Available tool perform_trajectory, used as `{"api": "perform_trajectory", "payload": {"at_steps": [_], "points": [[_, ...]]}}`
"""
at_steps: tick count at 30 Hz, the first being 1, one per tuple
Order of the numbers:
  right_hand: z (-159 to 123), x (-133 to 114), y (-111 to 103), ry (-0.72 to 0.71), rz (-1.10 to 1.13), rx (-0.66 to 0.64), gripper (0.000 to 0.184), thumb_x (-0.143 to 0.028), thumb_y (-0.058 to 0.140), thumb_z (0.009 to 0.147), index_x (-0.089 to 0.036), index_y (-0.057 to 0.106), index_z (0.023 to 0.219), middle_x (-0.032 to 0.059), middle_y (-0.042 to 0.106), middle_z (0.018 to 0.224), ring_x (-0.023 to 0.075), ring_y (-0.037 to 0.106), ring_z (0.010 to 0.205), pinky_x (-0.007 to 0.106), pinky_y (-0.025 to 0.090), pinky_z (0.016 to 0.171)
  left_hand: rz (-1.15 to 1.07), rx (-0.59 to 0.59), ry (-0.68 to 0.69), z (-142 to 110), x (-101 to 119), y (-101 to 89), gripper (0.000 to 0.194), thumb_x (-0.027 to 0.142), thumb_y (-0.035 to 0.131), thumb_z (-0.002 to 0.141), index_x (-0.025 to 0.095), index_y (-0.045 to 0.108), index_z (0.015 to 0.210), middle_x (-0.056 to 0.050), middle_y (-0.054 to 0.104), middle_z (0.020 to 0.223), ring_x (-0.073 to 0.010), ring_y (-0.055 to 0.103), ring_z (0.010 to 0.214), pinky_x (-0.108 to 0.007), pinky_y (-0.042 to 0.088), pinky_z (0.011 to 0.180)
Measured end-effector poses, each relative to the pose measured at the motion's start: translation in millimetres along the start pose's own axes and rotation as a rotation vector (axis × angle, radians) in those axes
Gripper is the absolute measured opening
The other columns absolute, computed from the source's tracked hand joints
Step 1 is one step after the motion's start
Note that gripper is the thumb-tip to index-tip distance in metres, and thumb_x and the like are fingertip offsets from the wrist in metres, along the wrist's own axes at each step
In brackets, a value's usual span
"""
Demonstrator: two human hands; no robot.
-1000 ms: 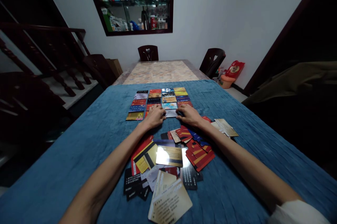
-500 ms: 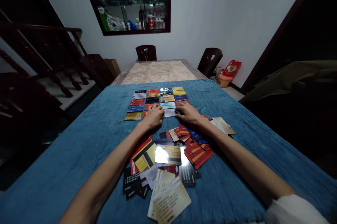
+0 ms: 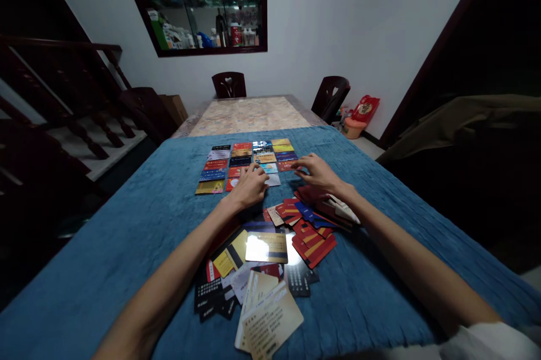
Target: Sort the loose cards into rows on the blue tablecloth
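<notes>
My left hand [image 3: 251,184] rests with bent fingers over the lower part of a grid of bank cards, its thumb side at the left edge of a white card [image 3: 274,180]. No card shows lifted in it. My right hand [image 3: 316,172] hovers right of the grid, fingers curved and apart, nothing visible between them. Its fingertips are near an orange-red card [image 3: 286,165] at the bottom of the right column. Nearer me lies a loose pile with red cards [image 3: 315,247], a shiny gold card [image 3: 266,247], black cards [image 3: 211,295] and cream cards [image 3: 274,318].
A blue cloth [image 3: 139,236] covers the near part of the table. Beyond it is a patterned tabletop [image 3: 253,115] with dark chairs [image 3: 229,85] around. A glass-shelved wall cabinet [image 3: 198,8] and a red bag [image 3: 366,109] are farther back.
My right hand has left the white card's right side and risen slightly to the right. The left hand stays by that card. The view has shifted a little.
</notes>
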State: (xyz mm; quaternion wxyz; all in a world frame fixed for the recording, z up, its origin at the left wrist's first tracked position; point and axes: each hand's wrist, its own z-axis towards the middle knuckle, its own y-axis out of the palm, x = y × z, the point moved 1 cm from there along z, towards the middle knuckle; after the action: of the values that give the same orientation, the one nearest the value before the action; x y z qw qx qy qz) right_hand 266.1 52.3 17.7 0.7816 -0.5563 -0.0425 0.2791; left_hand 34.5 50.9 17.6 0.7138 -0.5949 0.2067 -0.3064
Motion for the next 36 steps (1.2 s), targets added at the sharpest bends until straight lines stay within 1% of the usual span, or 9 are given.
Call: {"api": "perform_trajectory", "payload": {"at_steps": [3, 6, 8, 11, 14, 18, 25, 30, 36], "points": [[-21, 10, -8, -0.024, 0.015, -0.044, 0.025, -0.022, 0.056, 0.086, -0.021, 0.073, 0.104, 0.0068, 0.074, 0.103, 0.0235, 0.061, 0.093, 0.038, 0.041, 0.089, -0.035, 0.021, 0.045, 1, 12, -2.9, 0.021, 0.019, 0.053, 0.089, 0.018, 0.067, 0.104, -0.013, 0.063, 0.115, -0.0325, 0.043, 0.123, -0.053, 0.037, 0.099], [-42, 20, -13, -0.007, 0.040, -0.086, 0.027, -0.030, 0.056, 0.088, -0.019, 0.072, 0.107, 0.0096, 0.073, 0.107, 0.0252, 0.059, 0.098, 0.039, 0.042, 0.090, -0.062, 0.025, 0.103, 0, 28, -5.2, 0.023, 0.018, 0.053, 0.089, 0.018, 0.066, 0.108, -0.012, 0.064, 0.118, -0.0318, 0.042, 0.125, -0.054, 0.036, 0.102], [-53, 24, -15, 0.006, 0.038, -0.142, 0.029, -0.035, 0.056, 0.089, -0.019, 0.072, 0.108, 0.0101, 0.072, 0.110, 0.0264, 0.059, 0.102, 0.040, 0.042, 0.091, -0.078, 0.016, 0.132, 0, 40, -5.2, 0.024, 0.019, 0.054, 0.089, 0.018, 0.064, 0.111, -0.012, 0.063, 0.121, -0.0316, 0.041, 0.127, -0.053, 0.036, 0.102], [-63, 24, -16, 0.003, 0.021, -0.205, 0.028, -0.035, 0.057, 0.088, -0.021, 0.072, 0.107, 0.0099, 0.071, 0.113, 0.0273, 0.058, 0.107, 0.044, 0.040, 0.097, -0.102, -0.012, 0.180, 0, 56, -2.1, 0.028, 0.019, 0.053, 0.090, 0.017, 0.061, 0.117, -0.012, 0.062, 0.124, -0.0313, 0.041, 0.129, -0.052, 0.035, 0.104], [-67, 21, -17, -0.001, -0.002, -0.247, 0.026, -0.033, 0.061, 0.085, -0.023, 0.073, 0.106, 0.0088, 0.070, 0.119, 0.0282, 0.057, 0.114, 0.046, 0.039, 0.100, -0.120, -0.037, 0.218, -1, 67, 2.9, 0.031, 0.018, 0.050, 0.091, 0.017, 0.058, 0.122, -0.013, 0.061, 0.127, -0.0320, 0.039, 0.132, -0.053, 0.036, 0.104], [-71, 17, -17, 0.015, -0.020, -0.265, 0.027, -0.030, 0.063, 0.084, -0.025, 0.073, 0.108, 0.0084, 0.069, 0.122, 0.0291, 0.055, 0.116, 0.047, 0.042, 0.099, -0.129, -0.045, 0.225, -1, 67, 7.8, 0.034, 0.018, 0.048, 0.092, 0.019, 0.057, 0.125, -0.014, 0.061, 0.128, -0.0327, 0.038, 0.134, -0.054, 0.035, 0.104], [-75, 10, -16, -0.019, -0.048, -0.265, 0.024, -0.031, 0.060, 0.089, -0.024, 0.075, 0.106, 0.0085, 0.073, 0.112, 0.0323, 0.051, 0.120, 0.048, 0.045, 0.096, -0.129, -0.059, 0.219, -2, 64, 9.6, 0.028, 0.021, 0.051, 0.092, 0.018, 0.058, 0.119, -0.013, 0.061, 0.129, -0.0333, 0.038, 0.135, -0.055, 0.034, 0.105], [-76, 3, -16, -0.101, -0.043, -0.257, 0.021, -0.029, 0.058, 0.091, -0.023, 0.076, 0.100, 0.0076, 0.075, 0.104, 0.0294, 0.054, 0.114, 0.044, 0.047, 0.095, -0.139, -0.077, 0.231, -3, 66, 9.0, 0.025, 0.023, 0.051, 0.093, 0.017, 0.058, 0.117, -0.013, 0.062, 0.127, -0.0322, 0.039, 0.134, -0.054, 0.034, 0.105], [-75, -6, -21, -0.169, 0.002, -0.263, 0.019, -0.028, 0.059, 0.091, -0.023, 0.077, 0.093, 0.0087, 0.073, 0.096, 0.0259, 0.057, 0.106, 0.040, 0.048, 0.092, -0.134, -0.097, 0.258, -3, 66, 14.9, 0.021, 0.026, 0.053, 0.094, 0.017, 0.060, 0.112, -0.013, 0.063, 0.125, -0.0324, 0.041, 0.133, -0.054, 0.036, 0.104]]}}
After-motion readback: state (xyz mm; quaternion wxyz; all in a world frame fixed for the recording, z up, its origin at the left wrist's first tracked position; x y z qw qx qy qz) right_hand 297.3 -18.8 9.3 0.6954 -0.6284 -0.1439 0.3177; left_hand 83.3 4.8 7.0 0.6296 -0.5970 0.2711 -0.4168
